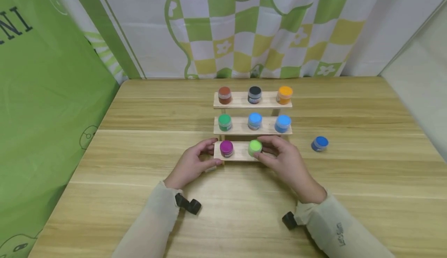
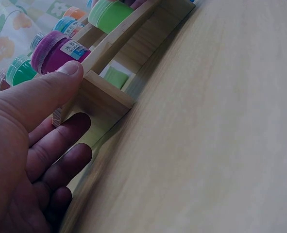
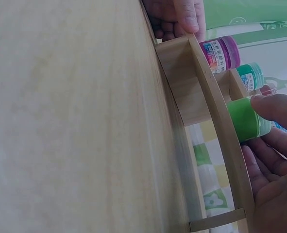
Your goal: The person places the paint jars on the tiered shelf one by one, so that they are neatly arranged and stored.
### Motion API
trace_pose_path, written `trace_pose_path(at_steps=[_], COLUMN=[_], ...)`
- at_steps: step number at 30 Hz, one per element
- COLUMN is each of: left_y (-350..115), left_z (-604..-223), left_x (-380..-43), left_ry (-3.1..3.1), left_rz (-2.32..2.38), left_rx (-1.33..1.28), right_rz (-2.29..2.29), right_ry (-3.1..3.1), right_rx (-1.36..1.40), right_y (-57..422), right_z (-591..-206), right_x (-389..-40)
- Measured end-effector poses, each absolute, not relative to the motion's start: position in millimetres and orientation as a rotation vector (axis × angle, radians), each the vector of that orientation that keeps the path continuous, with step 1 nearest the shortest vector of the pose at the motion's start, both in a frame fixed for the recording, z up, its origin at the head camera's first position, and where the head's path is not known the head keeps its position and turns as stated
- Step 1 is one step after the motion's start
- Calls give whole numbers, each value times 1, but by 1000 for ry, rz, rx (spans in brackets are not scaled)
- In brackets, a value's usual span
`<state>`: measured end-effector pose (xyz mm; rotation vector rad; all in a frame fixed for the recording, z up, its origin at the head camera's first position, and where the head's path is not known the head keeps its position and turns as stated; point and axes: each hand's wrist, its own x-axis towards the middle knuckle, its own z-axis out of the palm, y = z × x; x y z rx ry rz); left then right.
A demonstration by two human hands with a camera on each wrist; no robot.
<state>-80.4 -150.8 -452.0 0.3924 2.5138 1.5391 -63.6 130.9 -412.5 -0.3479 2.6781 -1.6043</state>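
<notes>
A three-tier wooden stand (image 1: 241, 156) holds small paint jars. My left hand (image 1: 193, 161) grips the left end of its lowest tier; in the left wrist view the thumb (image 2: 60, 80) lies at the end of the board beside a purple paint jar (image 2: 60, 52). On the same tier, right of the purple jar, is a light green paint jar (image 1: 255, 148). My right hand (image 1: 284, 161) pinches that green jar between thumb and fingers, and its base sits on the board in the right wrist view, where the green jar (image 3: 245, 120) shows from the side.
The middle tier bears a green jar (image 1: 225, 122) and two light blue jars (image 1: 255, 121). On the top tier stand brown (image 1: 224, 95), black (image 1: 254, 95) and orange (image 1: 284, 95) jars. A dark blue jar (image 1: 319, 144) stands alone on the table (image 1: 366, 165), right of the stand.
</notes>
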Motion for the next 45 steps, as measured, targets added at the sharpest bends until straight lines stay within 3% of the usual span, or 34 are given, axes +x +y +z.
trace_pose_path(at_steps=[45], left_y=[-150], left_z=[-451], left_x=[-79], left_ry=[2518], left_rz=[1531], left_rx=[382], right_rz=[-1743], right_ry=[2880], right_rx=[-260], right_y=[180], right_z=[-404], right_x=[-50])
